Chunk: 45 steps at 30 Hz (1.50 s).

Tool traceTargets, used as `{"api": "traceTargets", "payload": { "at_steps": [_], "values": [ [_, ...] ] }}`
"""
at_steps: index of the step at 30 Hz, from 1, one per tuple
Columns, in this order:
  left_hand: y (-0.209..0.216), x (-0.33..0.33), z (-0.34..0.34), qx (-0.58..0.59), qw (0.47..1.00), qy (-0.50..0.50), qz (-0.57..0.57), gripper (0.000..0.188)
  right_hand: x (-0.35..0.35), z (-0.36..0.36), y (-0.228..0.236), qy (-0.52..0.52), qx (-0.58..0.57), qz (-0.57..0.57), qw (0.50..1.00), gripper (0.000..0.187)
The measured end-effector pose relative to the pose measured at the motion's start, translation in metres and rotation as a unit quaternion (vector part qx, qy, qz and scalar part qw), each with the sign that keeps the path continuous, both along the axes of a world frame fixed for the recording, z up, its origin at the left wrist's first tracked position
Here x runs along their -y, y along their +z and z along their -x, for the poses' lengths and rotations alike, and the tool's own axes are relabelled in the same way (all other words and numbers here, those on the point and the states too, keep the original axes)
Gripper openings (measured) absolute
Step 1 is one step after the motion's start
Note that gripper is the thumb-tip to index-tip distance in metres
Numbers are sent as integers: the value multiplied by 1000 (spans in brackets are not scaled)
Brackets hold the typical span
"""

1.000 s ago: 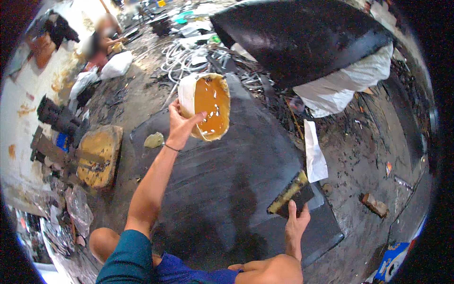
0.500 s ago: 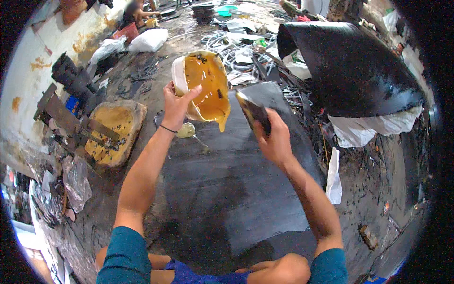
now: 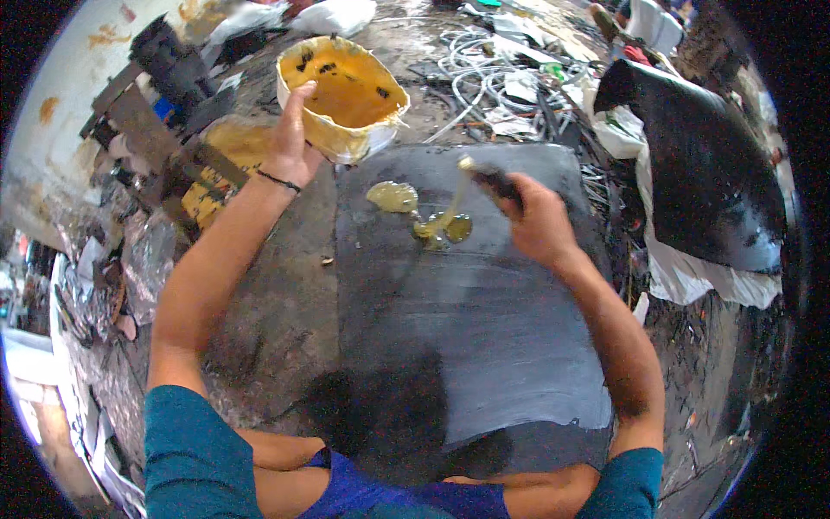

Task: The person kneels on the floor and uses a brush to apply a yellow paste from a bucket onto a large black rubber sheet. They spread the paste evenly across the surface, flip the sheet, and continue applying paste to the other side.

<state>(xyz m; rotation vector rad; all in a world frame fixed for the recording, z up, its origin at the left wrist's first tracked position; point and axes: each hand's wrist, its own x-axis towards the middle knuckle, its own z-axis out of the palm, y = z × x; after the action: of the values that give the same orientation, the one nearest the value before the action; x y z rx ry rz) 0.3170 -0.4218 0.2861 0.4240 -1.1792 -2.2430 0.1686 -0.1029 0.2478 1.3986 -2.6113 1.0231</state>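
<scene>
My left hand [image 3: 292,138] grips the near rim of a white tub [image 3: 344,95] smeared inside with thick yellow glue, holding it over the far left corner of a dark grey rubber sheet [image 3: 484,320] on the floor. My right hand [image 3: 538,227] is shut on a dark flat scraper [image 3: 494,177]. A yellow string of glue hangs from the scraper's tip down to a wet blob of glue [image 3: 445,229] on the sheet. A second blob [image 3: 393,196] lies just left of it.
A large curved black sheet [image 3: 709,164] lies over white sacking at the right. Tangled white cables and scraps [image 3: 510,69] are at the back. A yellow-stained slab [image 3: 220,169] and dark metal pieces sit at the left. My legs are folded at the bottom edge.
The tub was tipped and dripping; it is now level and further back. My right hand moved down and right with the scraper, and glue now lies on the sheet.
</scene>
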Motion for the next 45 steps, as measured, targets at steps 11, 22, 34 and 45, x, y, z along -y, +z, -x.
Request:
{"api": "traceTargets", "payload": {
  "at_steps": [11,22,34,45],
  "values": [
    [10,13,-233,114,977,164,72,54,6,23,120,-62,-102,158,980,34],
    [-184,-25,-447,213,940,242,-115,51,137,-5,-61,162,-20,-135,977,34],
    [-218,-41,-537,537,751,375,84,47,272,31,-199,412,-168,-268,854,44],
    [-132,14,-47,157,652,-185,718,48,-188,35,-169,218,-64,-336,914,36]
  ]
}}
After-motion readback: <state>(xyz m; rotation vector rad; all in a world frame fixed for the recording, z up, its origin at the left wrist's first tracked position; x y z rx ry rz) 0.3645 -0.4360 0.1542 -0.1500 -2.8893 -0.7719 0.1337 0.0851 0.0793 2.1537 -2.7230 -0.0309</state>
